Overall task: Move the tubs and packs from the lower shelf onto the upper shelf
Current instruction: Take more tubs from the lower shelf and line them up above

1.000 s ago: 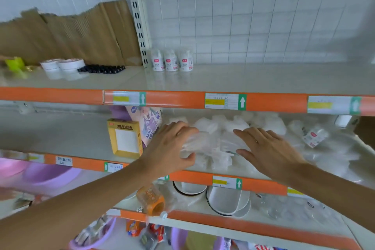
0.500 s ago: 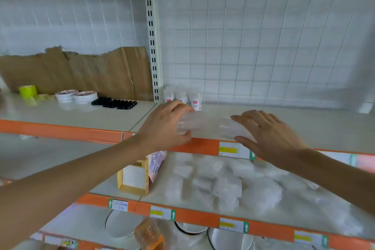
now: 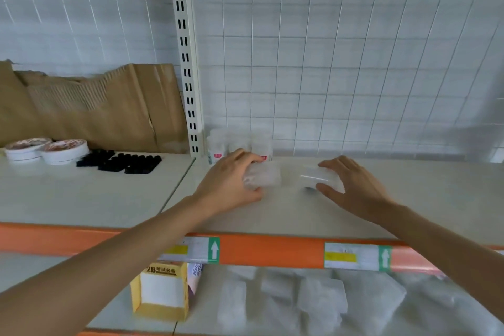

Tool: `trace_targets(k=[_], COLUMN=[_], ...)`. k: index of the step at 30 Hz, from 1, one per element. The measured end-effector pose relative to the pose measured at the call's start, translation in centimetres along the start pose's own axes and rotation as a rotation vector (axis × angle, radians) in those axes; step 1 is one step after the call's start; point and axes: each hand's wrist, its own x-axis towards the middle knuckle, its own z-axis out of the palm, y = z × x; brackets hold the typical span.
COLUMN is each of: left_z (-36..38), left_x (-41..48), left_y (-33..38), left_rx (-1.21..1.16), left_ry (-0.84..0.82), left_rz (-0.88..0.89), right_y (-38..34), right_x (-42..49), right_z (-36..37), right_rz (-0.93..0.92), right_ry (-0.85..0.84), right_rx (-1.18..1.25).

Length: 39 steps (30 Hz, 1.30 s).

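Both hands set down together. My left hand (image 3: 231, 180) curls over the left pack (image 3: 266, 177), thumb at its near edge. My right hand (image 3: 354, 185) arches over the right pack (image 3: 317, 179) in the same grip. Both clear packs are on or just above the upper shelf (image 3: 300, 218), in front of the white tubs (image 3: 240, 142) by the back grid, which I judge leaves front space free. More packs (image 3: 321, 300) lie on the lower shelf (image 3: 203, 316), near a yellow box (image 3: 161, 292).
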Motion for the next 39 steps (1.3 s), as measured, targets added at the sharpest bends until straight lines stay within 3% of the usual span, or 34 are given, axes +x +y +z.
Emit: trace_targets(k=[7,15,18,25,29,32,34,39], left_z=[1.0,0.3,-0.1,-1.1,-1.1,-1.2,-1.4,-2.1], left_x=[-0.4,-0.9,-0.8,-1.3,-1.3,-1.1,-0.9,-0.9], left_y=[-1.3,-0.8,-0.9,-0.6,-0.5,-0.6,-0.3,1.2], left_rx=[-0.144,-0.135,-0.156,-0.198,-0.211,-0.216,-0.324,-0.631], left_ry=[-0.018,0.065,0.104,0.154,0.172,0.198,0.218,0.357], left_rz=[-0.022,0.017,0.034,0.119,0.145,0.160,0.058,-0.409], right_y=[0.5,-3.0,-5.7,-9.3,-10.2,-10.6,-11.0,-11.8], right_x=[0.2,0.9,2.2,4.3,3.2,2.6,2.2,1.3], right_z=[0.4,-1.7,-1.8,-0.6,0.0,0.5,0.6,1.3], right_rz=[-0.028,-0.040,-0.038,0.055,0.059,0.162,0.275,0.411], right_ry=[0.068,0.344,0.274,-0.109,-0.136,-0.123,-0.136,-0.202], right_rx=[0.095,0.387,0.498,0.615,0.698,0.928,1.122,1.424])
